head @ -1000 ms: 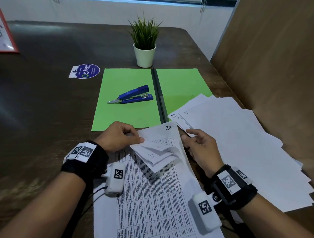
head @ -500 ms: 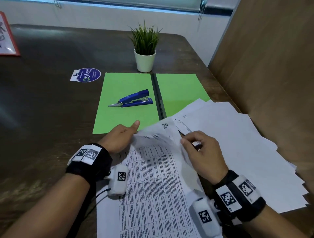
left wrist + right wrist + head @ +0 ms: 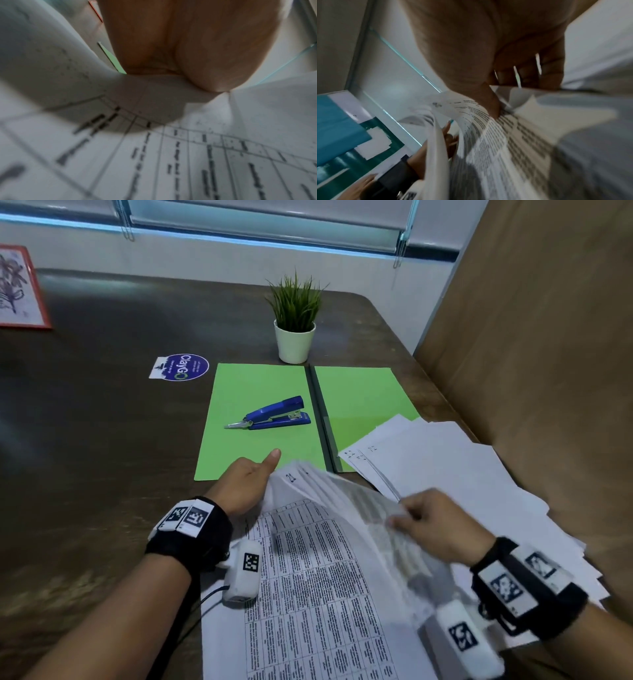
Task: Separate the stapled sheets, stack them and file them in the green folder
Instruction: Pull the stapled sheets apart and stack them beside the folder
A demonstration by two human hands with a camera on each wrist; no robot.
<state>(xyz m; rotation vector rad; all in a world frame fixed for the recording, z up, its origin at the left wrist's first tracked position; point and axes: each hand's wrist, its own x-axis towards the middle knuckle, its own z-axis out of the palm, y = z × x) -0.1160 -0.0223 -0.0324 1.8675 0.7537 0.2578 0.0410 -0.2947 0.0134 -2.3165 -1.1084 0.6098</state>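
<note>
A stack of printed table sheets (image 3: 318,594) lies in front of me, marked 21 at its far corner. My left hand (image 3: 250,484) rests at that far left corner with its thumb straight out; its fingers reach under the raised page and are mostly hidden. In the left wrist view the palm (image 3: 188,40) bears down on the printed paper (image 3: 171,155). My right hand (image 3: 399,515) pinches the top sheet (image 3: 370,508) and holds it raised and bowed. The right wrist view shows the thumb (image 3: 493,105) pressed on that sheet (image 3: 488,128). The green folder (image 3: 260,453) lies open beyond.
A blue stapler (image 3: 274,414) lies on the folder's left flap. Loose white sheets (image 3: 462,481) are fanned over the folder's right flap and the table's right side. A potted plant (image 3: 295,337) and a round sticker (image 3: 181,367) sit farther back. A brown panel (image 3: 548,371) borders the right.
My left hand let go of the curled page corners and straightened its thumb. My right hand took the top sheet and lifted it up and to the right.
</note>
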